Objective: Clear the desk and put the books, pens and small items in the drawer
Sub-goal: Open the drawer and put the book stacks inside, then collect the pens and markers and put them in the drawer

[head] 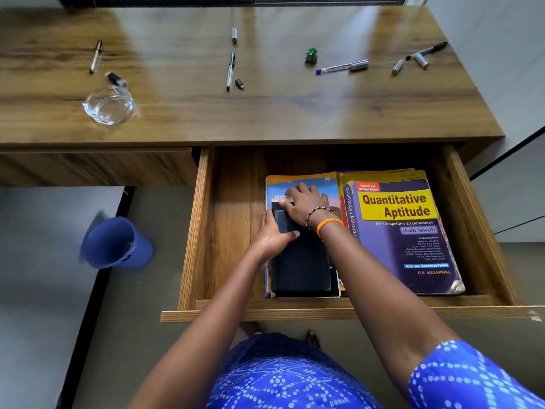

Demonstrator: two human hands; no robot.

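Note:
The wooden drawer (224,231) stands pulled out under the desk (265,113). Inside it a stack of books lies at the middle, topped by a black book (300,267) over a blue-covered book (300,184). A purple and yellow "Quantitative Aptitude" book (407,231) lies to the right. My left hand (272,234) grips the black book's left edge, thumb on its cover. My right hand (306,202) lies flat on the stack's far end, over a small spiral notepad (277,199). Several pens, among them one at the centre (230,70) and a blue-tipped one (339,67), lie on the desk.
On the desk also sit a glass ashtray (109,105), two small USB sticks (116,79) (239,84), pen caps (234,35) (398,67), a green crumpled item (311,55) and a dark pen (430,49). A blue bin (116,243) stands on the floor at left.

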